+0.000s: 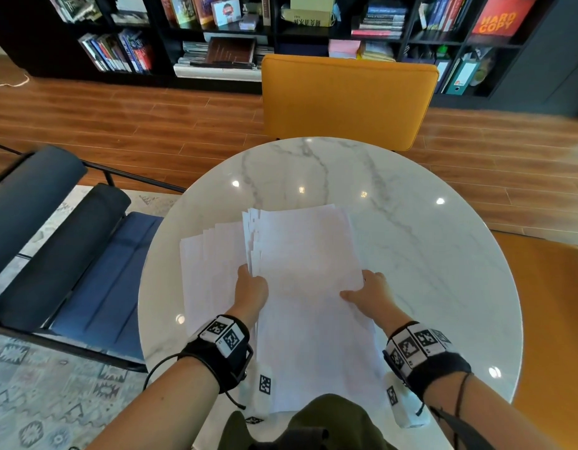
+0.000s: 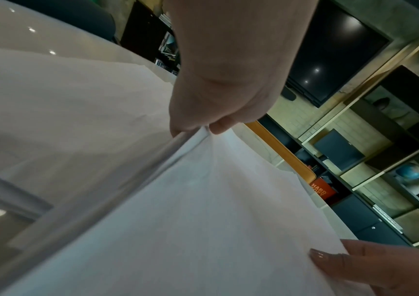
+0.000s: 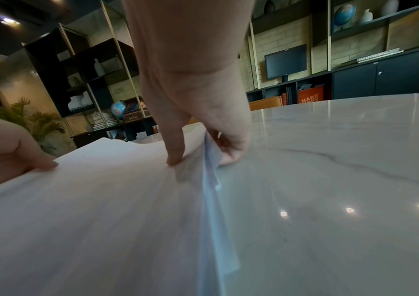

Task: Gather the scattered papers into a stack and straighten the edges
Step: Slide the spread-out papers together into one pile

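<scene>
1. The papers (image 1: 308, 287) lie near the front middle of the round marble surface (image 1: 427, 248), a thick white bundle whose sheets are not yet flush: at the far left corner their edges fan out in small steps.
2. A second spread of white sheets (image 1: 209, 274) sits just to the left of the bundle, partly tucked beneath it, with edges staggered toward the left.
3. The left hand (image 1: 252, 292) is at the bundle's left edge; from the left wrist view its thumb and fingers (image 2: 222, 125) pinch that edge, so this grip is closed on the papers and lifts the edge a little off the sheets below.
4. The right hand (image 1: 369, 292) has the opposite edge: the thumb presses on top of the bundle, and the right wrist view shows the other fingers (image 3: 231, 152) curled under the edge. That grip too is closed round the papers.
5. Both wrists wear black straps with square black-and-white markers.
6. Beyond the surface stands a mustard-yellow chair (image 1: 346, 99); a dark blue chair (image 1: 70, 241) is at the left, over a patterned rug (image 1: 37, 384).
7. Farther back, past the wooden floor (image 1: 118, 115), a black bookshelf (image 1: 281, 30) is crammed with books and binders.
</scene>
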